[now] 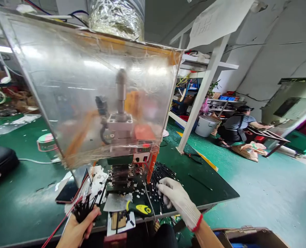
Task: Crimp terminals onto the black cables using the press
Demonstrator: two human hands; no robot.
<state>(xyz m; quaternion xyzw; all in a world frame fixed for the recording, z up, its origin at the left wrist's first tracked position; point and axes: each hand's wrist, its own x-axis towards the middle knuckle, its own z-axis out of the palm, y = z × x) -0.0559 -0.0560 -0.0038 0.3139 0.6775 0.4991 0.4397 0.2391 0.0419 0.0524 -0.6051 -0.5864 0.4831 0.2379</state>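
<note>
My left hand, bare, is closed round a bundle of thin black rods or wires at the table's front edge. My right hand, in a white knitted glove, has its fingers curled at the near end of a pile of thin black pieces; whatever is in its fingertips is hidden. Between the hands stands a small press, partly behind a cloudy clear shield. In front of its base lies a scraper with a green and yellow handle.
A dark phone-like slab lies left of the press. Pliers and a single black rod rest on the green table. At lower right is a cardboard box. A person crouches in the background.
</note>
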